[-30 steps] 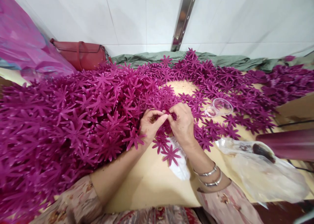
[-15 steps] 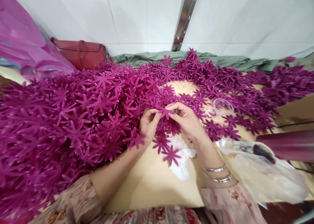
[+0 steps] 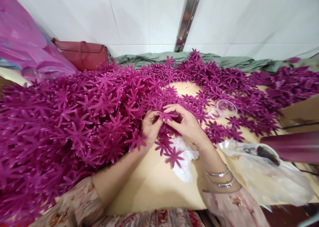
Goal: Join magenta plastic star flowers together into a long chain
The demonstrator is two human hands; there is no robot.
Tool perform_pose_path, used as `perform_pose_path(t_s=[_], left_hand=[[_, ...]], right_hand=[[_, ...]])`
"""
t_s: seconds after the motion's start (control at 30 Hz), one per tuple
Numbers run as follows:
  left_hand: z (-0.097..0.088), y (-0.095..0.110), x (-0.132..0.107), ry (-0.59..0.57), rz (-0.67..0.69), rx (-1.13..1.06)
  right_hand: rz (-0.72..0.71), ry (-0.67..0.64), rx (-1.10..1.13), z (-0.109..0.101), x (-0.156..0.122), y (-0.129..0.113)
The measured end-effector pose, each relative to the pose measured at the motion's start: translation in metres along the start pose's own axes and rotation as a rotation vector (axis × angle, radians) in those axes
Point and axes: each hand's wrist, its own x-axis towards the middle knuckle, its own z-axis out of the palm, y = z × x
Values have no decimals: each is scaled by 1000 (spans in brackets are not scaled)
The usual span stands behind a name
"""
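Observation:
Between my two hands is a magenta star-shaped artificial flower piece [image 3: 167, 116] with long narrow petals. My left hand [image 3: 151, 124] pinches its left side between thumb and fingers. From the other side my right hand [image 3: 184, 121] grips it, fingertips pressed close to the left ones. The fingers partly hide the piece's edges. A great heap of the same flower pieces [image 3: 82, 127] rises on the left, against my left forearm. Just below my hands, one loose flower piece [image 3: 174, 157] lies over a crumpled white tissue [image 3: 185, 172].
A clear plastic cup [image 3: 230, 109] lies among more flower pieces [image 3: 231, 84] on the right. Nearer me are a clear plastic bag [image 3: 271, 180] and a dark red cylinder [image 3: 294, 147]. A red handbag [image 3: 82, 56] and green cloth [image 3: 139, 60] line the white wall.
My right hand has shifted slightly left, closer to my left hand. The held flower piece has turned a little and shows more of its petals.

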Motion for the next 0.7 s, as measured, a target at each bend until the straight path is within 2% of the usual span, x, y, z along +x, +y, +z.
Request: perform_pose_path(t_s=[0.13, 0.3, 0.37, 0.5, 0.7], left_hand=[[0, 3, -2, -35, 31, 87], [1, 3, -3, -10, -10, 96], [2, 2, -2, 9, -28, 67], [4, 0, -1, 42, -93, -53], [6, 4, -1, 60, -153, -129]], right_hand=[[-30, 138, 15, 2, 2, 0], [118, 467, 416, 6, 5, 9], [153, 566, 490, 3, 8, 15], [163, 634, 524, -4, 11, 23], [213, 594, 538, -2, 11, 23]])
